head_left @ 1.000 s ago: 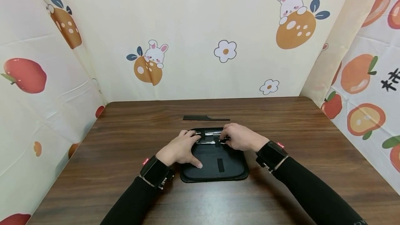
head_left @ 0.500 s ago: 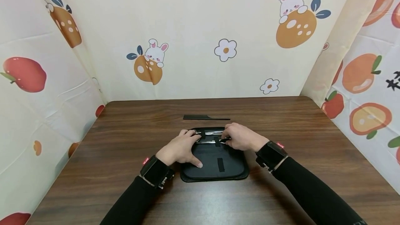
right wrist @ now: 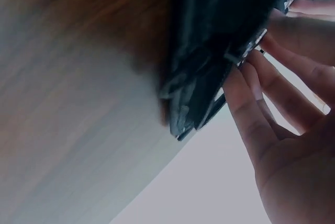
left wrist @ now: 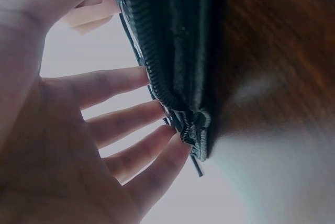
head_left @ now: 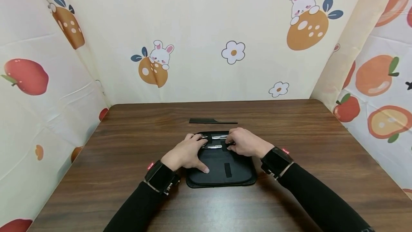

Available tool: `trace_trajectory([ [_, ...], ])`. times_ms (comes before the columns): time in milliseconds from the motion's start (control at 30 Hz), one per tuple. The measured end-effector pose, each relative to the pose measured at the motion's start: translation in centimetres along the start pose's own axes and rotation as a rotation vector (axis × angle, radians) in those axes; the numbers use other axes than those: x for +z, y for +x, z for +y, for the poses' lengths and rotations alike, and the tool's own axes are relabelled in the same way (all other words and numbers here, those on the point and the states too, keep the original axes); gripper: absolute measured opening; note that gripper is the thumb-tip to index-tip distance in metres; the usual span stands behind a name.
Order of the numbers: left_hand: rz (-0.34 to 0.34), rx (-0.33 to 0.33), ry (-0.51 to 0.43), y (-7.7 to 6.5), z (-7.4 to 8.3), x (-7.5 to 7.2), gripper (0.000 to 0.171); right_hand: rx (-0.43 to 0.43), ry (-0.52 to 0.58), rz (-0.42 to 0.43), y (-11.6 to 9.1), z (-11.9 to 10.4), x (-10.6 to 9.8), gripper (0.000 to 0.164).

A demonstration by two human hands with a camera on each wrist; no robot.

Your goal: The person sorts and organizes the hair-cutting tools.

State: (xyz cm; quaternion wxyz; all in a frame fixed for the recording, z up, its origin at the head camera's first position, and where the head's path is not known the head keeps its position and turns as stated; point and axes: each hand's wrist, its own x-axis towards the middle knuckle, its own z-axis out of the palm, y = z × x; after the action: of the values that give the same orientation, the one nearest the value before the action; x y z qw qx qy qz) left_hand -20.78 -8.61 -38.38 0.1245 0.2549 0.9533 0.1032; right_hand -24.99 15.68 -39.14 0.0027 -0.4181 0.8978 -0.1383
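Note:
A black zip case [head_left: 209, 174] lies on the table, its zipper teeth showing in the left wrist view. Two pairs of scissors lie across its far part: the upper scissors [head_left: 220, 137] and the lower scissors [head_left: 213, 146], both with silver blades. Spread over the case's left side, my left hand [head_left: 188, 153] rests on it, fingertips by the scissors and thumb on the black panel. My right hand [head_left: 246, 142] has curled fingers at the right end of the lower scissors and pinches their handle, which is mostly hidden by the fingers.
Behind the case a black comb [head_left: 212, 121] lies on the brown wooden table [head_left: 145, 124]. Black strap loops [head_left: 227, 170] sit on the case panel. Printed curtains [head_left: 199, 46] stand around the table's back and sides.
My right hand has shifted slightly left along the lower scissors, covering the handle that showed before. The left hand stays in place on the case.

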Motion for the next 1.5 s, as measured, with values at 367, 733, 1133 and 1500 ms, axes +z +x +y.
trace_trajectory([
  [367, 0.003, -0.007, 0.002, 0.0, 0.0, 0.0, 0.099, 0.075, 0.059, -0.006, 0.4, -0.5, 0.0, 0.009],
  [733, -0.002, 0.009, -0.007, -0.3, 0.3, 0.0, 0.098, 0.134, 0.169, -0.036, 1.2, -0.3, -1.4, 0.009],
  [1133, 0.002, 0.010, -0.003, -0.4, 0.0, -0.1, 0.098, 0.251, 0.013, 0.091, 4.1, 1.7, -1.5, 0.027],
  [1500, 0.006, 0.004, 0.001, -0.3, 0.0, 0.0, 0.099, 0.273, -0.036, -0.051, 5.1, 3.1, -0.2, 0.030],
])
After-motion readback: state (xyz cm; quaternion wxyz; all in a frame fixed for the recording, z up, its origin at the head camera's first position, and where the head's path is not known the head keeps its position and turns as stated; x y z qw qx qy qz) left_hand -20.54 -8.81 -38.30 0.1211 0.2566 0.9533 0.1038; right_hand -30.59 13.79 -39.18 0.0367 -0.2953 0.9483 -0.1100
